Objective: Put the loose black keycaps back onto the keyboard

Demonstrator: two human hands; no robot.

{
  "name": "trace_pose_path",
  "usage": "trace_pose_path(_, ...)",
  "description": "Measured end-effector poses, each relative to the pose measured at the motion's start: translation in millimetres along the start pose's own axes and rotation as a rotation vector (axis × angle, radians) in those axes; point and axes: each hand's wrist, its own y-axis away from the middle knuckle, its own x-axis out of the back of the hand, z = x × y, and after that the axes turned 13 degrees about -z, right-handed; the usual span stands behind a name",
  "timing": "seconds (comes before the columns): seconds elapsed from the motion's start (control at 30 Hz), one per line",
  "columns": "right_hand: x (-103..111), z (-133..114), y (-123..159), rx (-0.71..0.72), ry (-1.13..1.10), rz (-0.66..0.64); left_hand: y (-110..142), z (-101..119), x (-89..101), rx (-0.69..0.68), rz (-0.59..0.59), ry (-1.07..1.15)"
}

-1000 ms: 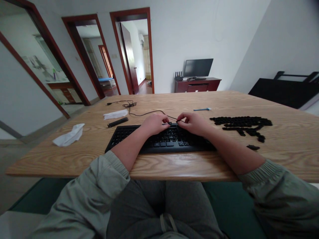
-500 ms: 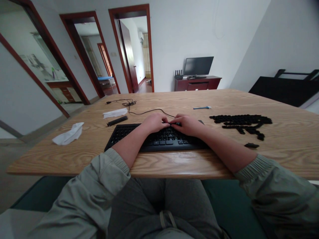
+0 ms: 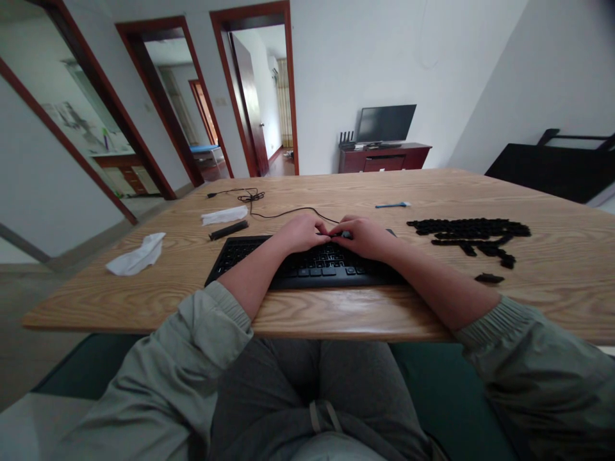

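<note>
A black keyboard [image 3: 317, 280] lies near the front edge of the wooden table, many of its keycaps off. Over its upper middle, my left hand [image 3: 303, 234] has thumb and forefinger pinched together. Right beside it, my right hand [image 3: 361, 237] is also closed in a pinch, the two sets of fingertips almost meeting. A small dark bit shows between the fingers, too small to name. The forearms and hands cover parts of the keyboard. To the right lie rows of loose black keycaps [image 3: 473, 228], with a single dark piece [image 3: 490, 278] nearer to me.
Left of the keyboard are a black bar [image 3: 229, 230] and two white tissues [image 3: 137, 255]. A thin cable [image 3: 288, 212] runs from behind the keyboard to a coil and plug. A blue brush [image 3: 393, 205] lies on the table [image 3: 346, 314] farther back.
The view has shifted slightly. Both hands stay pinched over the same part of the keyboard, with only small movements of the fingers.
</note>
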Motion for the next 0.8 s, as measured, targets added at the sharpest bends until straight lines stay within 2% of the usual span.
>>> trace_pose_path(0.17,13.3,0.6,4.9,-0.116,-0.121,0.095,-1.5,4.6,-3.5,0.012,0.038,-0.047)
trace_pose_path(0.3,21.0,0.6,9.9,-0.219,-0.186,0.137,-2.7,6.3,-4.9,-0.031,0.043,-0.145)
trace_pose_path(0.43,21.2,1.9,11.9,-0.184,-0.168,0.131,-1.6,5.1,-3.8,-0.048,0.022,-0.278)
trace_pose_path(0.8,25.1,-1.8,13.7,-0.203,-0.154,0.134,-2.8,5.5,-4.2,-0.007,0.049,-0.327)
